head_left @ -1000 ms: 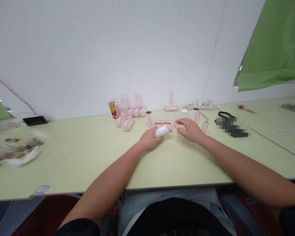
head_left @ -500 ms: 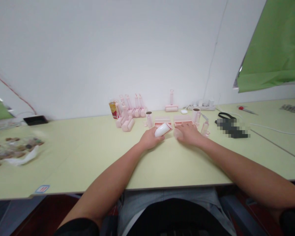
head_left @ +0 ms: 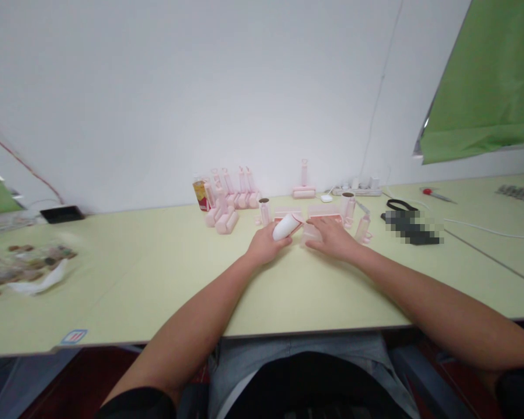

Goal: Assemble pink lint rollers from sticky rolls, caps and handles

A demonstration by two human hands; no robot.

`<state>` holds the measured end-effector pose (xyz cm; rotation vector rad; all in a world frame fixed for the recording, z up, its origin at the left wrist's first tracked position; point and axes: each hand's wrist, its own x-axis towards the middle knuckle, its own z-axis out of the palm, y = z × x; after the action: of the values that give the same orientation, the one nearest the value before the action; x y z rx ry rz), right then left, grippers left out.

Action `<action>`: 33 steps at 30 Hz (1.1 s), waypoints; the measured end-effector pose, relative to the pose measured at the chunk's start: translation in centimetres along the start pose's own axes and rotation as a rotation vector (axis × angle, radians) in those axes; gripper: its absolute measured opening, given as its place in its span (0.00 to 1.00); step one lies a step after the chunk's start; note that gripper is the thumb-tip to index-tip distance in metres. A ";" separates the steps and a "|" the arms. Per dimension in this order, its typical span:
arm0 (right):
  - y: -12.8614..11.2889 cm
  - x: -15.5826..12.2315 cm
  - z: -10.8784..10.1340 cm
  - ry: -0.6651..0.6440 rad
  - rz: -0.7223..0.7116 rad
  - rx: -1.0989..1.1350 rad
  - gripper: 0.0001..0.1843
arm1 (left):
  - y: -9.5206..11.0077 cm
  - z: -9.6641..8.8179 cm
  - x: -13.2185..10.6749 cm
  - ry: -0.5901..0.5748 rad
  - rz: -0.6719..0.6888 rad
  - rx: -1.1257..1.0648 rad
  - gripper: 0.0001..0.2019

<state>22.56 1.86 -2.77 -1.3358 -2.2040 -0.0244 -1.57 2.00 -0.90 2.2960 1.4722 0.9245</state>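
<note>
My left hand (head_left: 264, 244) grips a white lint roller roll (head_left: 285, 227), which lies tilted with its pink-edged end to the right. My right hand (head_left: 333, 237) is open, its fingers stretched toward that end. Under its palm and thumb sits a translucent pale pink cover (head_left: 311, 234). Just behind the hands are pink lint roller covers, a left one (head_left: 288, 213) and a right one (head_left: 325, 212). Upright rolls with brown cores flank them, a left roll (head_left: 264, 212) and a right roll (head_left: 348, 206). A pink handle (head_left: 363, 228) stands beside my right wrist.
Several pink lint rollers (head_left: 227, 203) stand at the back left by a yellow-red carton (head_left: 201, 194). Another lint roller (head_left: 304, 187) is against the wall, near a power strip (head_left: 358, 191). To the right lie a black strap (head_left: 402, 205) and a red-handled screwdriver (head_left: 436, 194).
My right hand has shifted slightly left, its fingers now near the end of the white roll. My left hand has turned the roll a little, tilting it more upright.
</note>
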 end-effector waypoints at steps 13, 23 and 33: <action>-0.3 0.4 -0.1 0.187 0.086 0.250 0.30 | 0.0 0.1 0.2 0.135 -0.076 -0.013 0.25; -0.2 0.6 -0.3 0.299 0.181 0.335 0.32 | -0.3 0.2 0.1 0.116 -0.041 -0.044 0.24; -0.6 0.5 -0.7 0.321 0.189 0.378 0.30 | 0.1 0.0 0.1 0.101 -0.040 -0.073 0.26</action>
<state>22.23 1.73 -1.81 -1.2223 -1.7075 0.2223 -1.48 2.04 -0.81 2.1895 1.4921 1.0793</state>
